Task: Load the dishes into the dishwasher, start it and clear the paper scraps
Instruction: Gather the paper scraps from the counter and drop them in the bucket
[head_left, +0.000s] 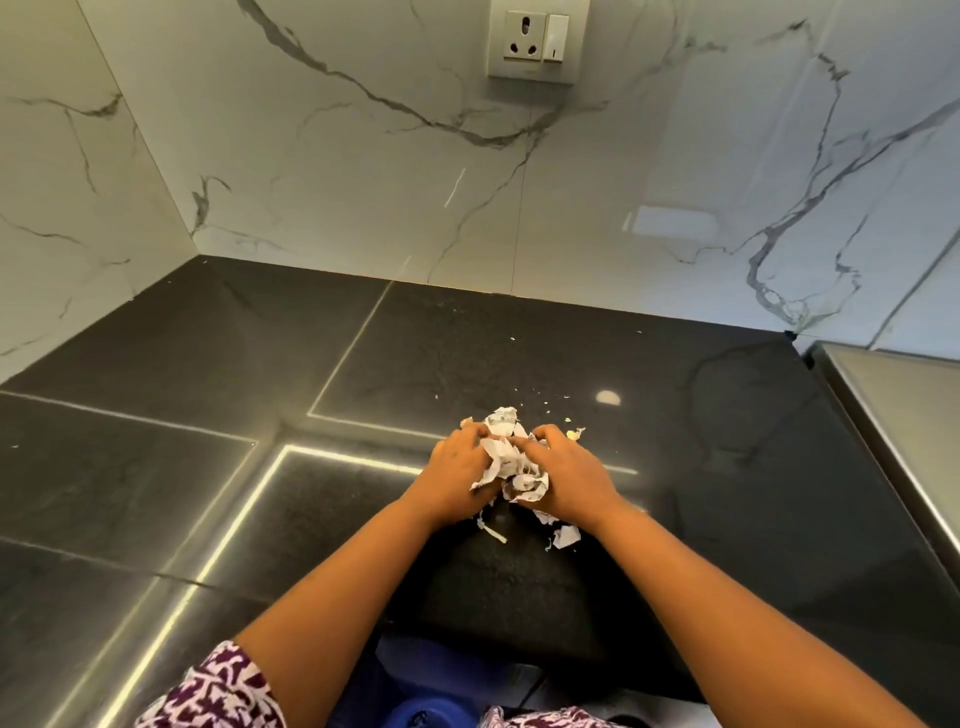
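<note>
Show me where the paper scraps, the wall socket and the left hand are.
paper scraps (506, 460): head view, middle of the crumpled pile.
wall socket (524, 42): head view, front plate.
left hand (458, 474): head view, back of hand.

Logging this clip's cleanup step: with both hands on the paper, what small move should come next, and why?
Probably pull the left hand and right hand, both curled on the paper wad, back to rake in the loose scraps lying near the wrists on the countertop; they lie outside the bunch. Small crumbs farther back would come after.

Left hand (457, 470), right hand (569, 480) close together, both curled, palms down
</note>
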